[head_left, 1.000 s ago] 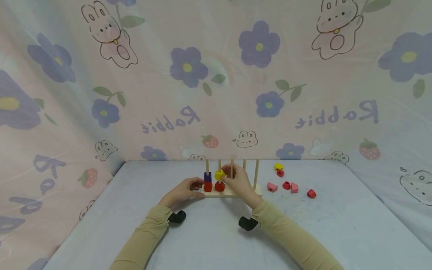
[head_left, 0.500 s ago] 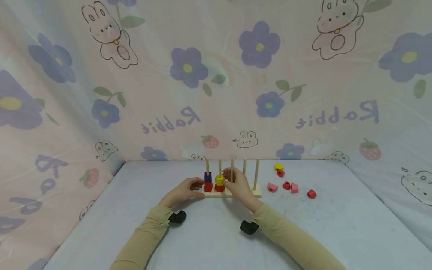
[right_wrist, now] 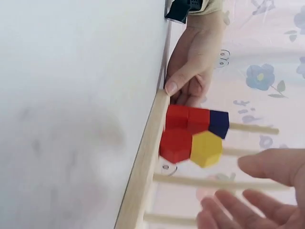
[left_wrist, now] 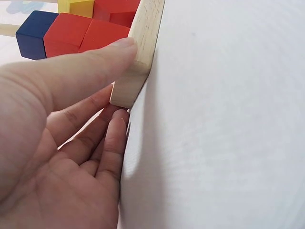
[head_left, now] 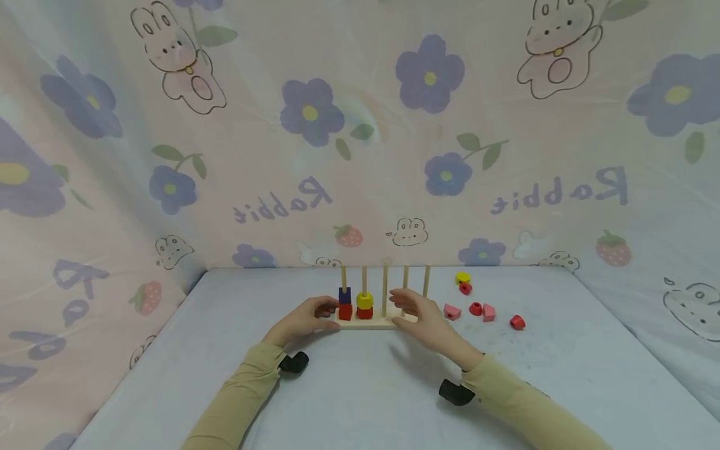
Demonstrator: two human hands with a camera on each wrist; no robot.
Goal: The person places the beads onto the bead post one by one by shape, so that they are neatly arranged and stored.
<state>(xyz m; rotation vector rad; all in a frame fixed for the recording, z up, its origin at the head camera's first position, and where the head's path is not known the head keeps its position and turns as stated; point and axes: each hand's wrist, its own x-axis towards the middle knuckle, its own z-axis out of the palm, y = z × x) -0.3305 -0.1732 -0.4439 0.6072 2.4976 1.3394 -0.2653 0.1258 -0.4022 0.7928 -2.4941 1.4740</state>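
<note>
Five sticks [head_left: 385,289] stand on the wooden board [head_left: 365,325]. The left hand [head_left: 302,320] pinches its left end. The right hand [head_left: 426,321], thumb and fingers wide apart, holds nothing near the board's right side. A yellow block [head_left: 364,300] sits on a red block [head_left: 364,314], second stick from the board's left.

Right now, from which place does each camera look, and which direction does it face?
Head: on the person's head, facing forward and down at the table and peg stand; left hand, right hand and sleeves show.
Left wrist: on that wrist, facing one end of the peg stand; only the left hand shows.
Right wrist: on that wrist, facing toward the left hand; both hands and part of one sleeve show.
Both wrist views share the blue block.
</note>
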